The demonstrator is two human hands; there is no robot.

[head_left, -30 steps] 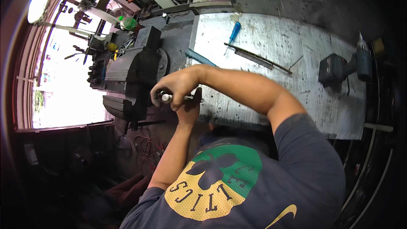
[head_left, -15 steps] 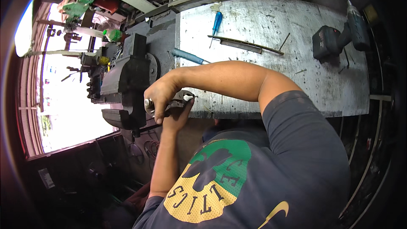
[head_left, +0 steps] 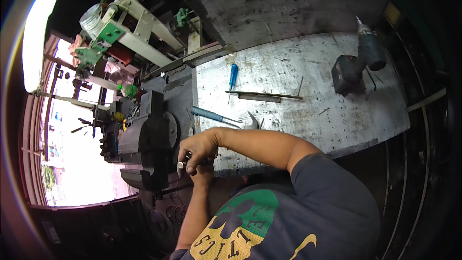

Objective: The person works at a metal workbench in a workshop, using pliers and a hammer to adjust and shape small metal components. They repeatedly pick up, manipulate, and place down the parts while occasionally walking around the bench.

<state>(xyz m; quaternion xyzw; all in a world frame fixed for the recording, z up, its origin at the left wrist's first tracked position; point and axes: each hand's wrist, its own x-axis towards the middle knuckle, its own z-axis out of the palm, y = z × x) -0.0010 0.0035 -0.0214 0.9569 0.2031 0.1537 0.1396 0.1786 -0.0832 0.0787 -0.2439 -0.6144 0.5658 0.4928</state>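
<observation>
My right hand [head_left: 201, 148] reaches across from the right, closed, with its thumb bent down. A metal piece with a round silver end [head_left: 181, 164] sticks out of its grip; the rest is hidden by the fingers. Right below it is my left hand [head_left: 202, 178], which comes up from the lower edge and seems closed against the same spot; its fingers are mostly covered. Both hands are off the front left corner of the bench, beside a big black bench vise [head_left: 144, 137]. Just beyond my right forearm lies a blue-handled claw hammer [head_left: 215, 116].
A blue screwdriver [head_left: 234, 74] and a long thin metal bar [head_left: 262, 96] lie on the pale metal bench top [head_left: 308, 130]. A cordless drill [head_left: 353, 70] stands at the right. Behind the vise are a green-capped bottle [head_left: 129, 90] and a white-and-green machine frame [head_left: 144, 43].
The view has tilted up, so the bench sits lower and the hammer's head shows. My right hand now covers more of my left hand and of the dark metal part with a white piece seen before.
</observation>
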